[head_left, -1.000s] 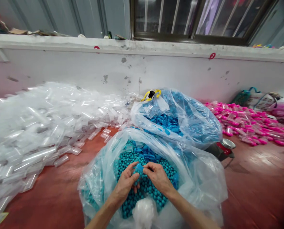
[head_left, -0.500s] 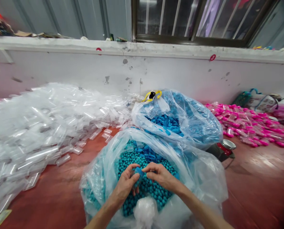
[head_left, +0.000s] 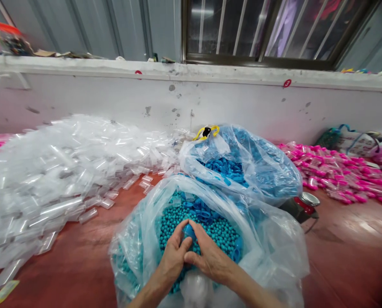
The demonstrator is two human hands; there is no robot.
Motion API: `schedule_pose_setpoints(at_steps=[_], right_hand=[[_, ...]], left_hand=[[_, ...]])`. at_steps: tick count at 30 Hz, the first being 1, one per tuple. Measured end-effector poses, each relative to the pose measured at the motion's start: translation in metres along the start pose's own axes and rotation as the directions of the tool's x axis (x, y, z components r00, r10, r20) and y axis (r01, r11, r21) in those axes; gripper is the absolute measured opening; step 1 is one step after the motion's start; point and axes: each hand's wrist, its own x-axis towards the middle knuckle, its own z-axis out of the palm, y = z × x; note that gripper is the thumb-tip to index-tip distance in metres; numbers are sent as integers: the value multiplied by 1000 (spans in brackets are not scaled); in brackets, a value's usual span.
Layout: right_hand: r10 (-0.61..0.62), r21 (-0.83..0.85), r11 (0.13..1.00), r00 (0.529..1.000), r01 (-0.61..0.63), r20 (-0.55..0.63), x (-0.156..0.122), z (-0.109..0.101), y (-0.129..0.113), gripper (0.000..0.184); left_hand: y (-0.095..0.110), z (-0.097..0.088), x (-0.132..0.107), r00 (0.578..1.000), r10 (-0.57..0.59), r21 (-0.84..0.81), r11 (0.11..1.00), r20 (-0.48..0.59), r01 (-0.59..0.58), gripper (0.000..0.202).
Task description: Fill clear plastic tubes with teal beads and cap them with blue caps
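Note:
Over a clear plastic bag (head_left: 136, 214) of teal beads (head_left: 221, 233), both my hands meet around a small blue cap (head_left: 188, 232). My left hand (head_left: 173, 252) is closed with thumb and fingers about the cap's left side. From the right, my right hand (head_left: 208, 256) presses on it, its fingertips touching those of the left. What sits under the cap is mostly hidden by my fingers. Among the beads lie several blue caps (head_left: 203, 214) and a few clear pieces. A knotted lump of white plastic (head_left: 196, 288) is just below my wrists.
Behind stands a second bag (head_left: 267, 167) holding blue caps (head_left: 224, 167). Clear plastic tubes (head_left: 75, 171) are heaped at left on the red surface (head_left: 78, 261). Pink-capped tubes (head_left: 335, 173) lie at right, near a metal-lidded jar (head_left: 308, 200). A white wall (head_left: 120, 98) runs along the back.
My right hand has moved left and closed in on the blue cap, its fingers now meeting my left hand's. The view has shifted slightly.

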Motion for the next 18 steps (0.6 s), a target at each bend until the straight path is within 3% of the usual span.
schedule_pose_setpoints(at_steps=[3,6,9,15,18], right_hand=[[1,-57,998,999,2,47,-1,4,0,97],[-86,-126,989,993,76,-78,0,9,-4,79],[-136,-190,977,972,99,-191,0,15,-8,66],[-99,-172,983,976,65,-196,-1,25,-7,66],[-102,-152,985,983,79,-152,-3,30,-8,74]], left_hand=[[6,0,-3,999,20,-50,999,47,-17,55],[4,2,-2,998,31,-68,997,55,-27,39],[-5,4,1,999,43,-36,998,-16,-44,28],[-13,10,3,996,56,158,987,-72,-44,20],[-4,-1,-2,992,107,307,948,-59,-84,20]])
